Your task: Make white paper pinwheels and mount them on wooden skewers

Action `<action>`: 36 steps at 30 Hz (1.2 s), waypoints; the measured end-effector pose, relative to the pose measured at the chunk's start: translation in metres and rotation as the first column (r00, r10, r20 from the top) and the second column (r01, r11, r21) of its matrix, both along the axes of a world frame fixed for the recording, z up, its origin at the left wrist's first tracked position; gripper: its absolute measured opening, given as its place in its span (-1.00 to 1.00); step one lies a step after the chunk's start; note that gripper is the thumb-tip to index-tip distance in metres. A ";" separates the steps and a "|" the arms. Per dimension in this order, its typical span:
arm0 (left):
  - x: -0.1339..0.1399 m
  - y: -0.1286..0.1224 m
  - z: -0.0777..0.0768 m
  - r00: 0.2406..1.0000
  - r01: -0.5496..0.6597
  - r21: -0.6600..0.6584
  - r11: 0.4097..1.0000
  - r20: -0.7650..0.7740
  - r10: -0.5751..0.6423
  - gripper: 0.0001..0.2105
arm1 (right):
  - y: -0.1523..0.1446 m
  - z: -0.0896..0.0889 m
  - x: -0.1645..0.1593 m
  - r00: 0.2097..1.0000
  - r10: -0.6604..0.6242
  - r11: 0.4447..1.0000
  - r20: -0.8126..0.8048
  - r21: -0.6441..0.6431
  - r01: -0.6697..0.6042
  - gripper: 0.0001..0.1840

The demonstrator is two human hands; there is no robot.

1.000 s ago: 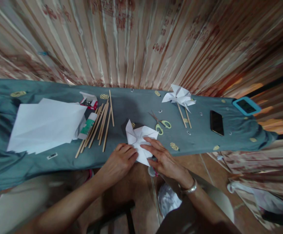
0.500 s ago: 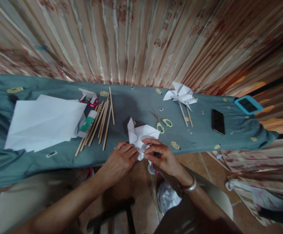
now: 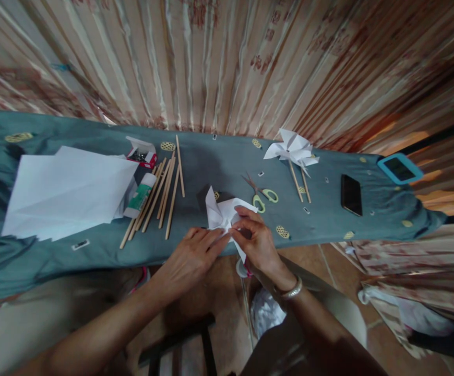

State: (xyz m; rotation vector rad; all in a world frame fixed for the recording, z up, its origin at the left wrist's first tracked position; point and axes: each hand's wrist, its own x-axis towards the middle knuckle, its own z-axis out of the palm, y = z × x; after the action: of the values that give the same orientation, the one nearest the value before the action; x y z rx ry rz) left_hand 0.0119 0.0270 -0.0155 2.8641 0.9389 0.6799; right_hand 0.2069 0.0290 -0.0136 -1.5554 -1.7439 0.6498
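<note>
- Here, the folded white paper (image 3: 226, 210) sits at the near edge of the cloth-covered desk (image 3: 313, 227).
- Right hand (image 3: 260, 245) pinching its middle; left hand (image 3: 195, 253) pressing alongside, grip unclear.
- Yellow prints (image 3: 282, 232) dot the grey-green cloth (image 3: 227, 162).
- Beyond, a pleated curtain (image 3: 195, 68); below, tiled floor (image 3: 223, 297).

On the table (image 3: 227, 156), the paper stack (image 3: 70, 193) lay leftmost, then the glue stick (image 3: 140, 196), with the small box (image 3: 148, 160) behind it, then the sticks (image 3: 167, 192). The folded paper (image 3: 227, 209) was near the front edge. Rightward came the scissors (image 3: 257, 191), two pinwheels (image 3: 295, 151), the phone (image 3: 351, 195) and, rightmost, the framed device (image 3: 400, 168). The curtain (image 3: 211, 68) hung behind.
</note>
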 end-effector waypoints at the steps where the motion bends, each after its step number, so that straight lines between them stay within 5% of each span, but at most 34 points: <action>1: 0.000 0.000 0.001 1.000 0.008 -0.005 1.000 -0.005 -0.008 -0.73 | 0.001 0.000 -0.001 1.000 0.003 1.000 0.016 0.001 -0.003 -0.97; 36: 0.004 0.001 -0.004 0.997 0.002 -0.061 0.998 -0.073 -0.007 -0.79 | 0.005 -0.003 -0.006 0.990 0.019 0.998 0.143 0.051 -0.026 -0.96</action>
State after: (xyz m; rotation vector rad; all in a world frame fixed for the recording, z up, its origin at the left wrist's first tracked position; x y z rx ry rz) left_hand 0.0158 0.0275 -0.0196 2.8544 0.9447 0.5388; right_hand 0.2005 0.0338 -0.0168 -1.5808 -1.8706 0.5101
